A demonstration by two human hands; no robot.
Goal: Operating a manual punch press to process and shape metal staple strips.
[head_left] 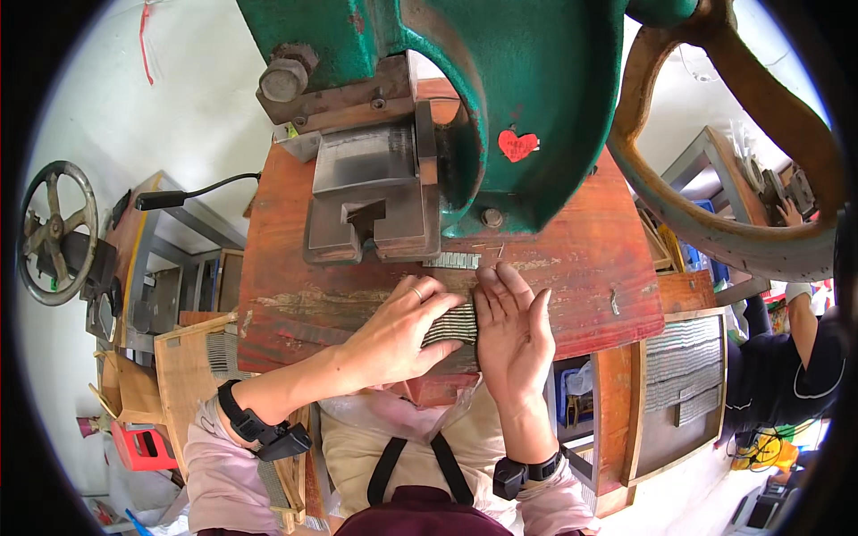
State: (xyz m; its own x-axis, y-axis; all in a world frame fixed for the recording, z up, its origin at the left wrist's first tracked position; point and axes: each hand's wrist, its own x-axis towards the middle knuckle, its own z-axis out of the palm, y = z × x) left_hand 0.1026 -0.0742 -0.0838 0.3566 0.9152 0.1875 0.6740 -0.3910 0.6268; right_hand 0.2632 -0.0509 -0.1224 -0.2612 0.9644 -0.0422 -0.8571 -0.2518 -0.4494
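Note:
My left hand (398, 332) is closed round a stack of thin, dark and light striped metal strips (454, 327), low over the near part of the wooden table. The thumb lies along the near side of the stack and the fingers along its far side. My right hand (512, 338) is open, its palm up and its fingers stretched forward. The side of that palm touches or nearly touches the right end of the stack. Just beyond my hands, a short row of small metal pieces (454, 260) lies on the table.
A green press (545, 98) with a steel die block (371, 219) stands on the red-brown table (295, 304). Its large curved wheel (626, 134) is at the right. Wooden trays of metal strips flank the table, including a right-hand tray (636, 402). Another person (786, 366) is at far right.

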